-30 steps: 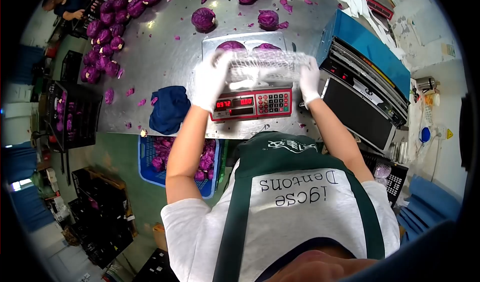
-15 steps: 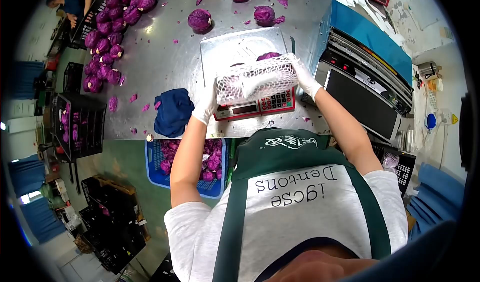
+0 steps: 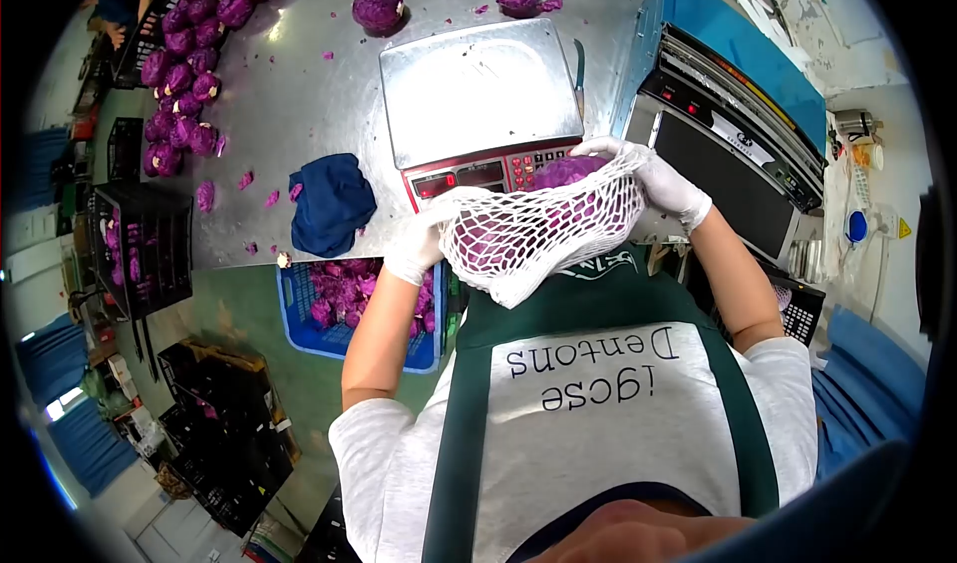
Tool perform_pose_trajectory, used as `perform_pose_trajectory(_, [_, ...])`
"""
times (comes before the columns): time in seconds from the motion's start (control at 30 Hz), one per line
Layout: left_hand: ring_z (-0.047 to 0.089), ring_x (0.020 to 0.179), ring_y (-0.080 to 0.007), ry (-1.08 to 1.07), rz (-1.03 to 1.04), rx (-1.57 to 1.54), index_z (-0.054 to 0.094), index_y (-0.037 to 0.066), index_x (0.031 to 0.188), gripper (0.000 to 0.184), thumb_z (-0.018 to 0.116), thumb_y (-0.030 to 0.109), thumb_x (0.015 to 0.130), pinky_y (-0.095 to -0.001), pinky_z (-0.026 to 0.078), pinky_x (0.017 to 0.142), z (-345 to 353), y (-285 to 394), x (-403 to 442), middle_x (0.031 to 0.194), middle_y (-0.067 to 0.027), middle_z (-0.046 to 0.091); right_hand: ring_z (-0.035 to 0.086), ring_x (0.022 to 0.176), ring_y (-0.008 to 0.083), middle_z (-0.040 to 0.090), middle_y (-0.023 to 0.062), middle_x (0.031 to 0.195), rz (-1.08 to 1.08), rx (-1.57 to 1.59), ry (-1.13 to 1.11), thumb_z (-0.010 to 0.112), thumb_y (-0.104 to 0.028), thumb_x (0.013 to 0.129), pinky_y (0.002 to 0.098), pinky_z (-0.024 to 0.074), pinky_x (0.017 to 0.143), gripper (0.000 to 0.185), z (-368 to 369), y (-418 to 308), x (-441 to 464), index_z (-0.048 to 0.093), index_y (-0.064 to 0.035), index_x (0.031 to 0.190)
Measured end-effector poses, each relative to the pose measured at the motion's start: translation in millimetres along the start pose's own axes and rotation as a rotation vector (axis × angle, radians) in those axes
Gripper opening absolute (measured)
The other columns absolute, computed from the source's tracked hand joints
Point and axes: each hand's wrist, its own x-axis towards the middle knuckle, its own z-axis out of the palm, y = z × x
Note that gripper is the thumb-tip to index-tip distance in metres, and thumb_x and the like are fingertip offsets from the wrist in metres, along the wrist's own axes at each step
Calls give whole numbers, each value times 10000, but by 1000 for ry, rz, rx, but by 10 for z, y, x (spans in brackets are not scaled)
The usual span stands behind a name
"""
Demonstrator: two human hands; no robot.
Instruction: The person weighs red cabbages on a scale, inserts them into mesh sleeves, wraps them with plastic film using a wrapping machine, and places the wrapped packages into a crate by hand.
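In the head view, the person's gloved left hand [image 3: 416,245] has its fingers drawn in on the left end of a white mesh net [image 3: 528,234], though the tips are partly lost in the mesh. The gloved right hand [image 3: 666,180] is bent round the right end, thumb and fingers only part-way closed, with netting between them. The net hangs between the hands, just in front of the apron [image 3: 518,329], at the near side of the red-framed scale [image 3: 478,94]. Purple cabbage [image 3: 488,242] shows through the mesh, and more cabbage [image 3: 568,171] bulges uncovered at the far edge. If the right grip slackens or that edge tips down, the uncovered part could roll out onto the scale's keys or the steel table [image 3: 299,104]. Uneven pulling could also stretch or tear the open weave, and a low swing could snag it on the apron.
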Motion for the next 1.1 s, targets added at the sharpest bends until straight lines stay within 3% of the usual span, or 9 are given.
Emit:
perform_pose_trajectory(0.13, [554, 1171, -280, -28, 16, -112, 527, -37, 1232, 471, 565, 283, 889, -399, 405, 1051, -14, 43, -46, 1257, -203, 574, 541, 1179, 212, 528, 158, 1305, -66, 190, 43, 323, -629, 950, 333, 409, 1039, 785, 138, -151, -87, 472, 52, 1312])
perform_pose_trajectory(0.27, [532, 1199, -236, -9, 17, 41, 490, -94, 1286, 489, 521, 253, 943, -342, 385, 1053, -19, -69, -99, 1305, -180, 551, 517, 1207, 163, 541, 110, 1312, 404, 677, 141, 505, -446, 959, 315, 425, 1042, 569, 191, 596, -280, 472, -29, 1344])
perform_pose_trajectory(0.33, [519, 1214, -222, 124, 34, 96, 487, -92, 1297, 485, 501, 251, 955, -335, 377, 1059, 19, -224, -101, 1318, -163, 545, 563, 1137, 156, 573, 81, 1271, 171, 874, 112, 545, -375, 958, 327, 465, 992, 472, 294, 767, -364, 488, -57, 1302])
perform_pose_trajectory(0.6, [525, 1208, -237, 148, -57, -315, 443, -21, 1355, 554, 383, 406, 1007, -380, 406, 1053, 209, -487, -30, 1331, -168, 527, 585, 1099, 151, 581, 101, 1224, 210, 687, 82, 497, -346, 980, 300, 483, 971, 433, 231, 405, -342, 497, -9, 1251])
perform_pose_trajectory(0.77, [460, 1265, -318, 108, 137, -588, 342, -39, 1419, 609, 299, 413, 1013, -445, 348, 1093, 617, -527, -60, 1391, -218, 447, 592, 1111, 175, 580, 106, 1251, 194, 935, 47, 486, -345, 984, 328, 486, 974, 432, 223, 650, -394, 474, -49, 1297])
perform_pose_trajectory(0.9, [510, 1213, -322, 234, 318, -397, 373, -45, 1396, 568, 263, 366, 1020, -442, 404, 1050, 700, -543, -87, 1350, -223, 482, 569, 1142, 201, 578, 108, 1272, 218, 1136, 82, 453, -359, 989, 370, 466, 995, 458, 354, 619, -368, 473, -48, 1325])
perform_pose_trajectory(0.97, [464, 1275, -307, 174, 299, -267, 271, 17, 1465, 632, 348, 429, 993, -443, 372, 1081, 709, -490, -134, 1408, -209, 433, 569, 1132, 200, 589, 101, 1254, 177, 1136, 79, 432, -325, 994, 361, 467, 987, 421, 333, 571, -398, 501, -48, 1303])
perform_pose_trajectory(1.07, [531, 1199, -296, 218, 279, -207, 359, -5, 1417, 657, 479, 424, 934, -423, 412, 1051, 822, -312, -156, 1319, -203, 520, 545, 1172, 203, 547, 137, 1296, 161, 740, 109, 502, -465, 944, 342, 451, 1009, 589, 138, 594, -460, 472, -17, 1326])
perform_pose_trajectory(1.1, [540, 1187, -285, 177, 241, -114, 371, -15, 1405, 693, 512, 449, 909, -412, 418, 1043, 784, -260, -157, 1299, -199, 534, 532, 1191, 205, 516, 159, 1321, 107, 548, -22, 547, -583, 882, 349, 441, 1023, 770, 185, 116, -396, 434, 17, 1351])
